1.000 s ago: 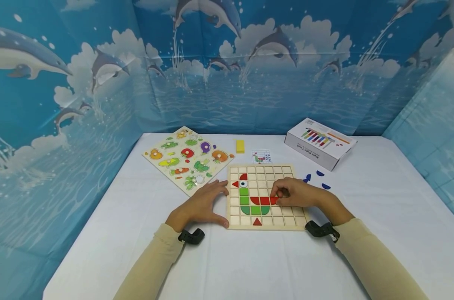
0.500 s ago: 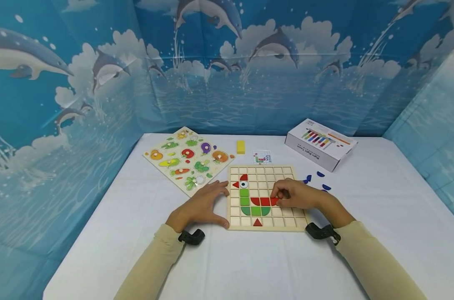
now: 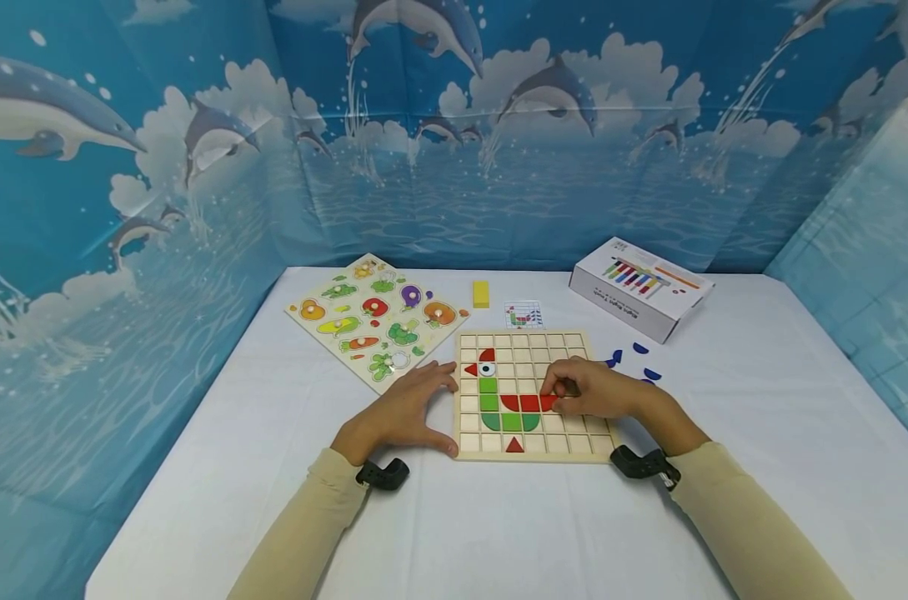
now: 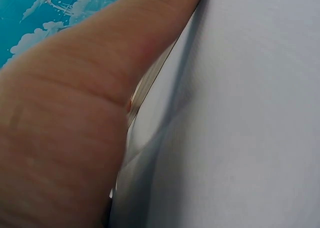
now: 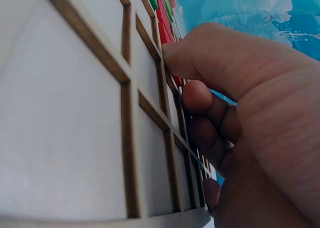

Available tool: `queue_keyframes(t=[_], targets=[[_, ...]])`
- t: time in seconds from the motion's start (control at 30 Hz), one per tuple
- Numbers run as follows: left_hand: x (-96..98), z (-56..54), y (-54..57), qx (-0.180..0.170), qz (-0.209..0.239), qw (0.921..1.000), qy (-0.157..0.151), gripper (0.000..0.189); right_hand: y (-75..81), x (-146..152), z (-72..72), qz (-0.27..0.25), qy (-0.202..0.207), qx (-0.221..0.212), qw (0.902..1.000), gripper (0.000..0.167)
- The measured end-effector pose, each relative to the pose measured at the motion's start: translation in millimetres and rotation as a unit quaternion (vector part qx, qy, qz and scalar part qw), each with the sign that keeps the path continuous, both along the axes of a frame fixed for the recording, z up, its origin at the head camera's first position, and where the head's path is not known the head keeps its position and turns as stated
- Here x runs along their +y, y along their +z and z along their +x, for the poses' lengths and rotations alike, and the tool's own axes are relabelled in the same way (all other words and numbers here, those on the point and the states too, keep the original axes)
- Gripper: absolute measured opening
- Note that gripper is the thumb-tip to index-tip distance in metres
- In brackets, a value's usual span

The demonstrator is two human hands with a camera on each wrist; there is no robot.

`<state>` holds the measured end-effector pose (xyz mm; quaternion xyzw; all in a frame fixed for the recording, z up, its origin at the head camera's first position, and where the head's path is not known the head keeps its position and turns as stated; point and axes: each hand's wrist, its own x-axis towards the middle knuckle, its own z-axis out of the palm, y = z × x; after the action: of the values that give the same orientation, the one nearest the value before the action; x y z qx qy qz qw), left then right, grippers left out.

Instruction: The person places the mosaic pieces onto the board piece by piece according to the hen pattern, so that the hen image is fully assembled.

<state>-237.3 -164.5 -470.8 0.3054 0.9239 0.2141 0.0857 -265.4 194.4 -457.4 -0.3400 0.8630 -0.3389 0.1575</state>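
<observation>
A wooden grid board (image 3: 532, 343) lies flat on the table, its cells holding red and green pieces, a round eye piece (image 3: 487, 368) and small red triangles. My right hand (image 3: 599, 387) pinches a red rounded piece (image 3: 547, 402) at the right end of the red row, low over its cell. From the right wrist, the thumb (image 5: 220, 55) presses by the red row while the other fingers curl under the palm. Along the board's left edge rests my left hand (image 3: 404, 408), thumb and fingers spread apart. Only its thumb side (image 4: 75, 98) shows in the left wrist view.
A vegetable puzzle board (image 3: 386, 321) lies at the back left. Behind the grid board are a yellow block (image 3: 480, 294) and a pattern card (image 3: 524, 313). Several blue pieces (image 3: 640, 347) lie to its right, with a white box (image 3: 641, 287) beyond them.
</observation>
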Motion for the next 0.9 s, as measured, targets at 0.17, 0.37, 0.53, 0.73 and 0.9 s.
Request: queue_keyframes(t=[0.17, 0.37, 0.53, 0.73, 0.9], targets=[[-0.3, -0.7, -1.5, 0.0, 0.0, 1.0, 0.0, 0.09, 0.1, 0.8, -1.2, -0.002, 0.004, -0.006, 1.0, 0.019], [-0.4, -1.2, -2.4, -0.001, -0.001, 1.0, 0.002, 0.09, 2.3, 2.7, -2.2, -0.012, 0.011, -0.027, 0.9995, 0.022], [-0.1, -0.5, -2.0, -0.003, -0.003, 1.0, 0.002, 0.091, 5.5, 8.0, -0.6, -0.029, -0.004, -0.054, 0.9981, 0.022], [0.1, -0.1, -1.6, -0.004, 0.001, 1.0, 0.001, 0.091, 17.5, 28.2, -3.9, -0.041, -0.066, -0.021, 0.9968, 0.021], [0.2, 0.0, -0.9, -0.004, 0.002, 1.0, 0.004, 0.092, 30.2, 56.4, -11.4, -0.016, -0.112, 0.051, 0.9922, 0.025]])
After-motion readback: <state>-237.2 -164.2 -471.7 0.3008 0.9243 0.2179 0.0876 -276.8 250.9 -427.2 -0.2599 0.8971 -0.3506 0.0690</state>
